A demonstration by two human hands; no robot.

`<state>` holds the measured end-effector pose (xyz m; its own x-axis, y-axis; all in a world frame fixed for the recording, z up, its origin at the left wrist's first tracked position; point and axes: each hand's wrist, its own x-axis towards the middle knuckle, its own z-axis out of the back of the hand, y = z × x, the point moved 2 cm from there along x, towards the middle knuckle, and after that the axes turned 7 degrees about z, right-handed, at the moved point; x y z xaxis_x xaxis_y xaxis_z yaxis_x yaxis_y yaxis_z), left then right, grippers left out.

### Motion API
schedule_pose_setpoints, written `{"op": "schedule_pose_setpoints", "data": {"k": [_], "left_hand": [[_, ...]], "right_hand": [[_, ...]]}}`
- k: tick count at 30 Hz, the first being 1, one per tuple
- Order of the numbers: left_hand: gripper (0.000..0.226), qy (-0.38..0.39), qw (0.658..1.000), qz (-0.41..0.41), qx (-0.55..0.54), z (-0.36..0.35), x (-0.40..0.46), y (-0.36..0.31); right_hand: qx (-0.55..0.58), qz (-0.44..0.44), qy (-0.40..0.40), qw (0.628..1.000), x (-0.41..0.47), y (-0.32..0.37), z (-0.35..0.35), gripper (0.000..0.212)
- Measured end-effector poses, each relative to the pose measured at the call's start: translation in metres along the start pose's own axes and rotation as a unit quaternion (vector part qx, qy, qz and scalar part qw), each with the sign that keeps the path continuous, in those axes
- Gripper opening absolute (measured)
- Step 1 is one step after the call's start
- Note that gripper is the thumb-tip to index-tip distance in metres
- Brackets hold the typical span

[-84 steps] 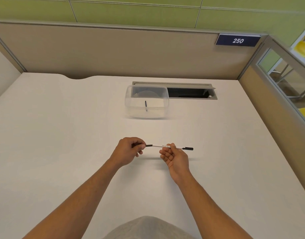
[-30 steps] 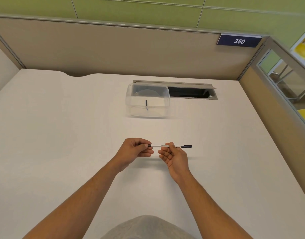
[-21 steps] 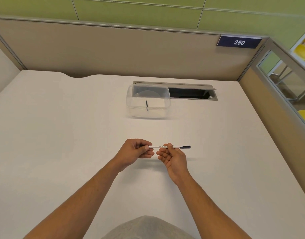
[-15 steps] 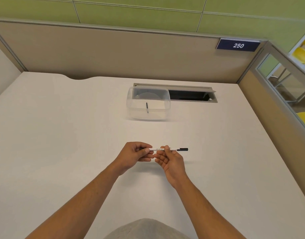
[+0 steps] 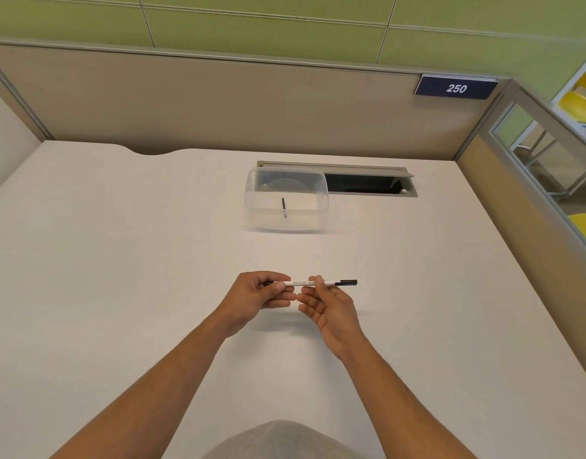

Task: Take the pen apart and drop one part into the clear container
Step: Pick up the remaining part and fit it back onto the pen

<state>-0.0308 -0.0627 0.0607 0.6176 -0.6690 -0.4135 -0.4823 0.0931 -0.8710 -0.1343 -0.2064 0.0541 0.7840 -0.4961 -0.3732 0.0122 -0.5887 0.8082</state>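
Your left hand (image 5: pixel 256 294) pinches the dark end of the thin white plastic pen (image 5: pixel 309 282), and your right hand (image 5: pixel 328 304) holds its middle, above the white table (image 5: pixel 119 260). Pull straight apart along the pen; the clear plastic container (image 5: pixel 286 202) waits well beyond.

white pen (image 5: pixel 304 283) with black ends and dark print, clear container (image 5: pixel 286 223) holding a black piece (image 5: pixel 284 207), white counter (image 5: pixel 119 260), navy sign (image 5: pixel 456 89), green wall (image 5: pixel 251 24).
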Motion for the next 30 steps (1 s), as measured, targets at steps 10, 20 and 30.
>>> {"op": "schedule_pose_setpoints", "data": {"k": [10, 20, 30], "left_hand": [[0.015, -0.001, 1.000, 0.007, -0.005, 0.011, 0.000, 0.003], [0.014, 0.017, 1.000, -0.003, 0.002, 0.010, -0.001, 0.001], [0.010, -0.057, 0.997, -0.025, 0.034, 0.026, -0.001, -0.003]], "right_hand": [[-0.494, 0.350, -0.007, 0.796, 0.001, 0.052, -0.003, 0.036], [-0.721, 0.286, 0.177, 0.606, 0.002, 0.047, -0.029, 0.016], [-0.680, 0.247, 0.165, 0.670, 0.006, 0.051, -0.023, 0.015]]}}
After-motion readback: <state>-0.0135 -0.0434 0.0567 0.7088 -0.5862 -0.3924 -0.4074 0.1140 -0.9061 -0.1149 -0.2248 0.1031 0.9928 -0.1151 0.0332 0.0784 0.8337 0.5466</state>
